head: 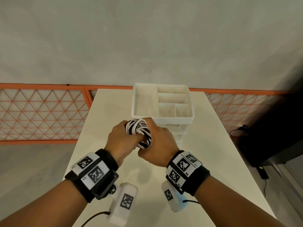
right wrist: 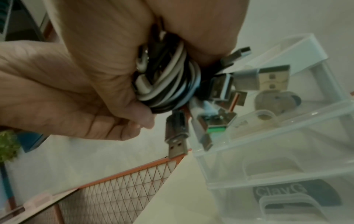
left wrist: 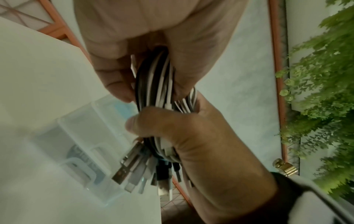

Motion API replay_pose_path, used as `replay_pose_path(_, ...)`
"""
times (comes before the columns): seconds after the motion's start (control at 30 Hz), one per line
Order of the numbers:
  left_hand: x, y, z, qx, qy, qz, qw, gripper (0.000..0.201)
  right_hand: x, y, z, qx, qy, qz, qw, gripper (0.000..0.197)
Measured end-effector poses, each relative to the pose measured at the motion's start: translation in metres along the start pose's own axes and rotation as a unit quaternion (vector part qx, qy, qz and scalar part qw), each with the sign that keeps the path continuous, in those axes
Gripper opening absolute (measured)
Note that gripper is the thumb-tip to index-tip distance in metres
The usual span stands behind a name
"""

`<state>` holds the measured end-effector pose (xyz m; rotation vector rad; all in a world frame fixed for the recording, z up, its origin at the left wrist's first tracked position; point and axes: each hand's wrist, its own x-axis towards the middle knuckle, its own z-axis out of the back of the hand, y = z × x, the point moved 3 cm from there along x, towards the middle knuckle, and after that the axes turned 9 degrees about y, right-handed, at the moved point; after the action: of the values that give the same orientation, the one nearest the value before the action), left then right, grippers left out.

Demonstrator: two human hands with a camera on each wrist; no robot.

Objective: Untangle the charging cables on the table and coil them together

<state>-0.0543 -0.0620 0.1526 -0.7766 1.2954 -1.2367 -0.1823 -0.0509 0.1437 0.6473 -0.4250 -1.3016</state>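
Observation:
A coil of black and white charging cables (head: pixel 138 131) is held above the white table (head: pixel 205 161), just in front of the organiser. My left hand (head: pixel 121 140) grips its left side and my right hand (head: pixel 159 141) grips its right side, fingers curled round the strands. In the left wrist view the cable bundle (left wrist: pixel 157 84) runs between both hands, with several USB plugs (left wrist: pixel 130 171) hanging below the right hand (left wrist: pixel 191 136). In the right wrist view the wound coil (right wrist: pixel 172 84) shows with its plugs (right wrist: pixel 268 77) sticking out to the right.
A white compartment tray (head: pixel 161 117) sits on a clear drawer unit (right wrist: pixel 287 153) at the table's far end, close behind the hands. An orange lattice fence (head: pixel 41 112) runs along the wall. A black object (head: pixel 270 136) stands right of the table.

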Motion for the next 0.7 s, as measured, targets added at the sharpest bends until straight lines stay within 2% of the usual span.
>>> replay_pose_path(0.1,-0.001,-0.005,0.004,0.015,0.054,0.010,0.998,0.034,-0.003,-0.002,0.002,-0.015,0.000,0.001,1.000,0.069)
replay_pose_path(0.2,-0.001,-0.010,0.008,-0.079,0.176,0.031,0.981,0.037,-0.004,-0.007,0.008,-0.003,-0.001,0.000,1.000,0.069)
replay_pose_path(0.27,0.001,-0.009,0.012,-0.118,0.199,0.037,0.972,0.041,-0.004,-0.008,0.011,-0.007,0.005,0.004,1.000,0.071)
replay_pose_path(0.4,0.005,-0.005,0.008,-0.092,0.155,0.029,0.983,0.037,-0.001,-0.008,0.011,-0.017,0.014,-0.001,1.000,0.073)
replay_pose_path(0.6,0.008,0.003,-0.004,0.045,0.000,0.014,0.999,0.030,0.000,-0.007,-0.004,-0.046,0.040,-0.014,0.998,0.073)
replay_pose_path(0.7,0.005,0.003,-0.009,0.065,-0.024,0.012,0.998,0.029,-0.001,-0.010,-0.008,-0.045,0.037,-0.019,0.998,0.071)
